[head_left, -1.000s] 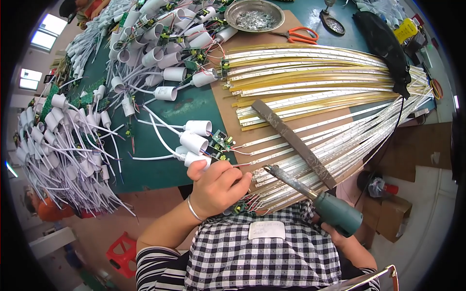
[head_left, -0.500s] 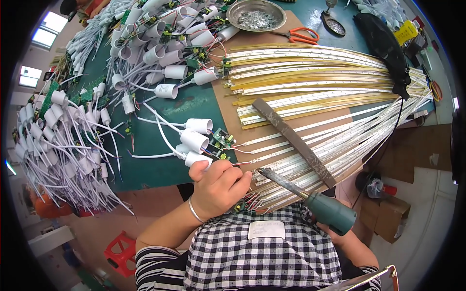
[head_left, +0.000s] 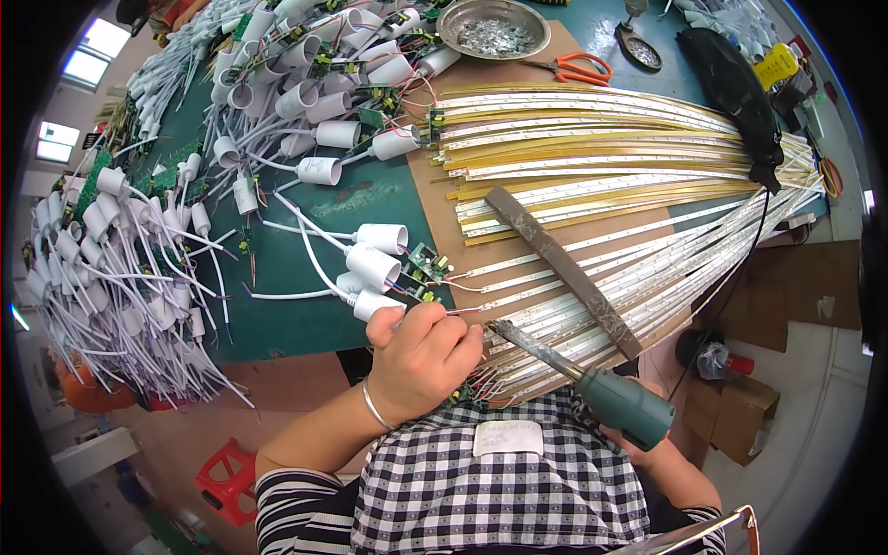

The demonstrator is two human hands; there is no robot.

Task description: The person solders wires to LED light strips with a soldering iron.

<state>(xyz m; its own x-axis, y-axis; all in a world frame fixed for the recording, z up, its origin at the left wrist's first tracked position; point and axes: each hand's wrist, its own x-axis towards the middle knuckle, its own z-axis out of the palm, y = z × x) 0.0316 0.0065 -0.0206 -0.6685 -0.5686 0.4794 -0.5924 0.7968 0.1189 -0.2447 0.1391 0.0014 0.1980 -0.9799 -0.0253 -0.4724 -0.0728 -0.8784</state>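
Observation:
My left hand [head_left: 425, 356] is closed, thumb and fingers pinched together at the lower edge of the table. What lies between its fingertips is hidden. Just beyond its knuckles are white plastic lamp caps [head_left: 375, 266] with white cables, and small green circuit boards [head_left: 428, 265] with thin red wires running toward LED strips [head_left: 546, 262]. My right hand [head_left: 638, 450], mostly hidden behind the handle, grips a soldering iron [head_left: 629, 404] with a green handle. The iron's dark tip sits over the strip ends, close to my left fingertips.
A brown bar [head_left: 564, 273] lies across the strips. Farther off are a metal bowl [head_left: 491, 30] of shiny bits, orange-handled scissors [head_left: 581, 67] and a black cloth-like bundle [head_left: 726, 92]. Heaps of lamp caps [head_left: 296, 100] fill the left. A red stool [head_left: 225, 481] stands below.
The soldering iron has shifted slightly to the left, its tip staying by the strip ends. My left hand keeps its pinch at nearly the same place.

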